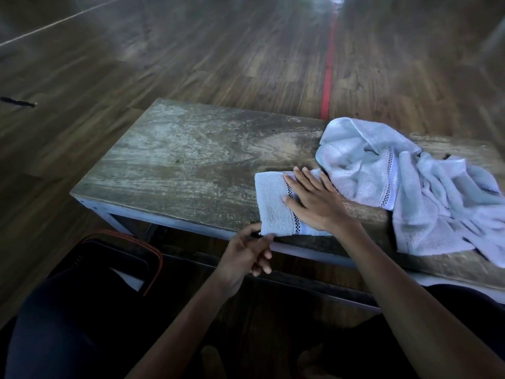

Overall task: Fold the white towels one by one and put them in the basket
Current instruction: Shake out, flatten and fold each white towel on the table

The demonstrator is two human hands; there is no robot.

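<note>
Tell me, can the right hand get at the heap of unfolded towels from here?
Probably yes. The right hand lies flat on the folded towel, and the heap sits right beside it on the same table, with nothing between them.

No text, label, brand, number or sign can be read in the head view. The dark checked band (296, 221) woven across the folded towel (273, 209) is shown as a pattern only; no lettering is carried by it.
</note>
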